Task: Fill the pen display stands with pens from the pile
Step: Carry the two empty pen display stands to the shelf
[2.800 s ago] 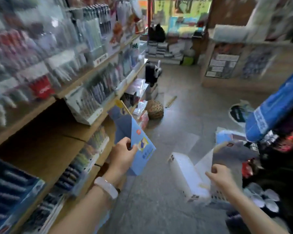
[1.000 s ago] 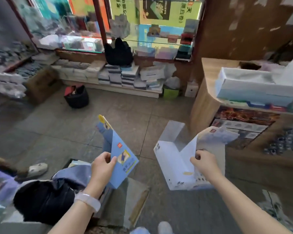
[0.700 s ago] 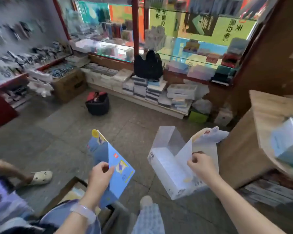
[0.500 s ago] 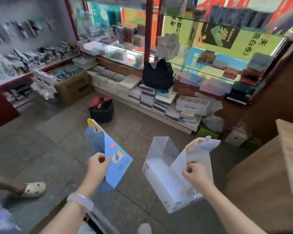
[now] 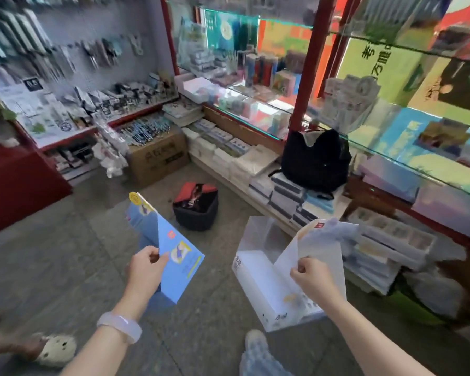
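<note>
Here, both hands are full: the left hand (image 5: 144, 270) pinches a blue stand (image 5: 171, 253), the right hand (image 5: 314, 278) grips a white stand (image 5: 266, 283); no pens or pile in view.

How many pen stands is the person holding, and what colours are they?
Blue pen stand: 1, pinched by the left hand, the blue stand.
White see-through pen stand: 1, pinched by the right hand, the white stand.
Total: 2 stands, and no pens show in either one.
</note>
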